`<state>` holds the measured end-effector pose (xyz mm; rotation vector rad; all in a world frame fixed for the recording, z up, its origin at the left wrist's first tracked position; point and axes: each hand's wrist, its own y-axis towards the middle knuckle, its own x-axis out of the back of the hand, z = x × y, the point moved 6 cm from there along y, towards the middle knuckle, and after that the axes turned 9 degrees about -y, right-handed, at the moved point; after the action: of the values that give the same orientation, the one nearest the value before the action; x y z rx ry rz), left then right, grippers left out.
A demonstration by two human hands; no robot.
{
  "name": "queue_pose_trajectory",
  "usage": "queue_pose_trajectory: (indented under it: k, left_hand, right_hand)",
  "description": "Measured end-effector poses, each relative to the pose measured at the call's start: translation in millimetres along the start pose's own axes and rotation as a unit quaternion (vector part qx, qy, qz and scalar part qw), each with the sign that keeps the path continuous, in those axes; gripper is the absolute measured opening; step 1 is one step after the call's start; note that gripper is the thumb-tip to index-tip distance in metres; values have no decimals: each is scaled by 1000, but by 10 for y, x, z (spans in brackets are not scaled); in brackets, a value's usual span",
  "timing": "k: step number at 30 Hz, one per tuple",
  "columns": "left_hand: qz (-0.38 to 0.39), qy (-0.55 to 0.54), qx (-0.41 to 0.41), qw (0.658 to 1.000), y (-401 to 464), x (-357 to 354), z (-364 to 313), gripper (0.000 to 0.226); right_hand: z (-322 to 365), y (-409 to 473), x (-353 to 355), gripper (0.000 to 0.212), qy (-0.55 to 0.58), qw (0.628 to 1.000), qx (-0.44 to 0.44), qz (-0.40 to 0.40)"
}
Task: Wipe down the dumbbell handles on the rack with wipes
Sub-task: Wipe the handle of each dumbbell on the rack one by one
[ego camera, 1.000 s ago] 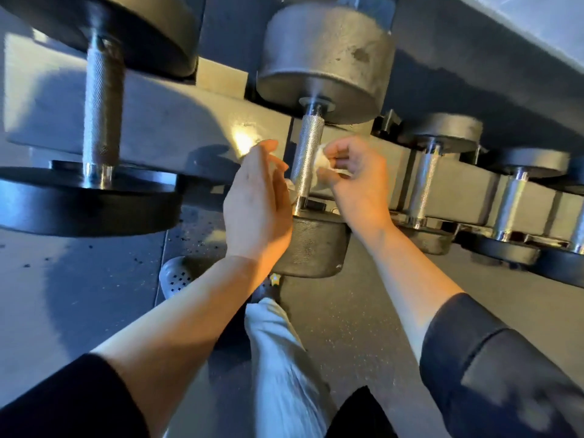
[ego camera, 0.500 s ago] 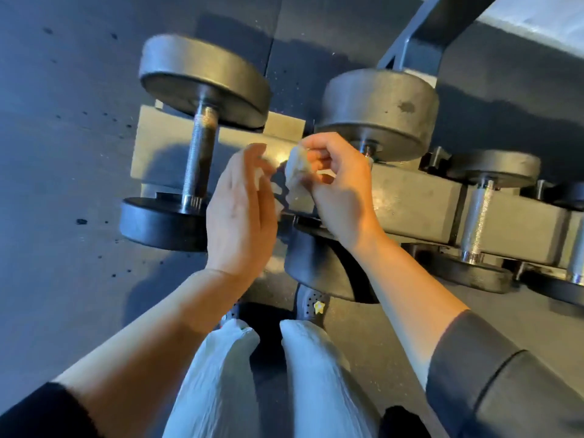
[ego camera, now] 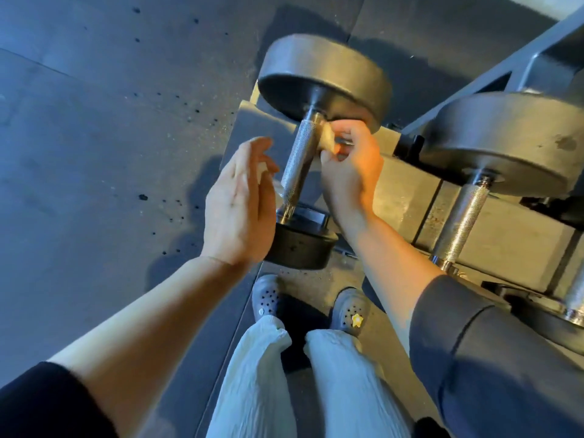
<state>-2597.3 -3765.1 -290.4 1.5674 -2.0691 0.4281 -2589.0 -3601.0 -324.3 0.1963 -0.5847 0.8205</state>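
Observation:
The leftmost dumbbell on the rack has a knurled steel handle (ego camera: 298, 159) between two dark round weights. My right hand (ego camera: 350, 172) pinches a small crumpled white wipe (ego camera: 328, 139) and holds it against the upper right side of that handle. My left hand (ego camera: 238, 205) hovers just left of the handle with fingers straight, and a bit of white shows behind its fingertips. A second dumbbell's handle (ego camera: 464, 222) stands to the right on the same rack.
The grey rack rail (ego camera: 401, 191) runs to the right, with more dumbbells at the right edge. A dark rack frame (ego camera: 518, 55) rises at the upper right. Speckled rubber floor lies to the left. My feet in grey clogs (ego camera: 267, 297) stand below the rack.
The view and both hands shifted left from the second dumbbell to the leftmost one. My right hand now holds the wipe against this handle; my left hand stays beside it.

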Motion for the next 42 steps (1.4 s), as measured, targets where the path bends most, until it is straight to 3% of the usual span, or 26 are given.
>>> queue_pose_trajectory:
  k: [5, 15, 17, 20, 22, 29, 33, 38, 40, 42]
  left_hand:
    - [11, -2, 13, 1000, 11, 25, -32, 39]
    - [12, 14, 10, 1000, 14, 26, -24, 40]
    - [15, 12, 8, 1000, 18, 24, -19, 39]
    - [14, 10, 6, 1000, 25, 20, -7, 37]
    - [13, 9, 6, 1000, 21, 16, -3, 36]
    - [14, -9, -11, 1000, 30, 23, -21, 37]
    - [16, -4, -9, 1000, 39, 20, -11, 37]
    - [20, 1, -11, 1000, 37, 19, -19, 38]
    - [20, 6, -2, 1000, 31, 14, -4, 37]
    - [20, 12, 5, 1000, 34, 10, 10, 38]
  right_hand:
    - [-31, -29, -97, 29, 79, 996, -37, 27]
    - [-48, -467, -8, 20, -38, 969, 10, 245]
    - [72, -438, 102, 21, -50, 982, 41, 180]
    - [261, -249, 212, 12, -45, 993, 107, 12]
    - [322, -128, 130, 15, -44, 989, 141, -26]
    - [220, -95, 19, 12, -26, 993, 116, -4]
    - [178, -350, -12, 16, -54, 986, 125, 98]
    - [102, -454, -83, 23, -84, 972, 72, 206]
    - [152, -415, -45, 22, -104, 971, 90, 198]
    - [272, -314, 70, 16, -101, 980, 133, 111]
